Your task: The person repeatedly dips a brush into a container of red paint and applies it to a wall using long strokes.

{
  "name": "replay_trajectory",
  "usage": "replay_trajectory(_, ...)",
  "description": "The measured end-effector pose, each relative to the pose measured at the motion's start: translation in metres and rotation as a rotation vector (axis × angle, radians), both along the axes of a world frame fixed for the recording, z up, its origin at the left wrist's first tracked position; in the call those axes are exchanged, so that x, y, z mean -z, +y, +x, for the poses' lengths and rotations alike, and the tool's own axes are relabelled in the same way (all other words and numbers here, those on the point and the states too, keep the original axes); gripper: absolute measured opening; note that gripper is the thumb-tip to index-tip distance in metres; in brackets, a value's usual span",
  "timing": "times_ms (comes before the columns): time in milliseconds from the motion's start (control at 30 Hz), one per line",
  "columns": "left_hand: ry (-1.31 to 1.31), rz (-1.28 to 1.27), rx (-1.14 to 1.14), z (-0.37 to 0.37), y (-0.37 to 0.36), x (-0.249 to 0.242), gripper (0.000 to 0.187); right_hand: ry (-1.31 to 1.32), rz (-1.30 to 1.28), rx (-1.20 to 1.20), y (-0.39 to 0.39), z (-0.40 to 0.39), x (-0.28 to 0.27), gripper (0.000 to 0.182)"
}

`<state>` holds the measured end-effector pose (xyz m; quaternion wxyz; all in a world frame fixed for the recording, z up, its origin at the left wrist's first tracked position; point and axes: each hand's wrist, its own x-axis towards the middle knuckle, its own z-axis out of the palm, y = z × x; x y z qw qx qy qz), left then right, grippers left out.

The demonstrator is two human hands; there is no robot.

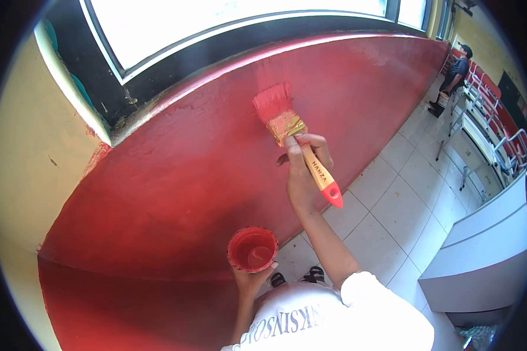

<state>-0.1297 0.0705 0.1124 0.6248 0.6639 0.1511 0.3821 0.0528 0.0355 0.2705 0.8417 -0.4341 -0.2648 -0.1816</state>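
Observation:
A wide paintbrush (317,167) with a wooden, red-tipped handle is pinched in my right hand (301,161). Its red-coated bristles (273,99) lie at the upper part of the red wall (175,187), below the window ledge. Wet-looking streaks show around the bristle tips. Low in front of my body, my left hand (253,281) grips a small round tub of paint (253,250) from beneath and the side. Red paint coats the tub's inside and rim; some of its fingers are hidden by the tub.
A window (234,29) with a dark frame runs above the wall. Yellow wall (29,175) borders it at left. White floor tiles (375,240) lie to the right. Stacked desks and chairs (480,140) stand farther off, near another person (458,70) holding a bucket (443,99).

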Motion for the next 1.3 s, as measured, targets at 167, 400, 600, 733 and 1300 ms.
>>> replay_trajectory(167,-0.015,0.023,-0.009,0.000,0.000,-0.002,0.071,0.103,-0.055,-0.018,0.001,-0.006,0.045,0.009)
replay_trajectory(400,-0.014,0.017,0.082,-0.003,-0.002,0.007,0.072,0.217,-0.182,-0.044,-0.013,-0.014,0.120,0.010)
replay_trajectory(600,-0.064,0.040,0.044,0.000,-0.005,0.001,0.074,0.366,-0.293,-0.106,-0.022,-0.012,0.171,0.009)
replay_trajectory(733,-0.080,0.045,0.062,-0.003,-0.003,-0.002,0.075,0.366,-0.316,-0.086,-0.047,-0.024,0.174,0.010)
replay_trajectory(1300,-0.120,-0.013,0.046,-0.008,-0.009,-0.010,0.074,-0.069,0.251,-0.141,-0.041,0.004,-0.052,0.011)
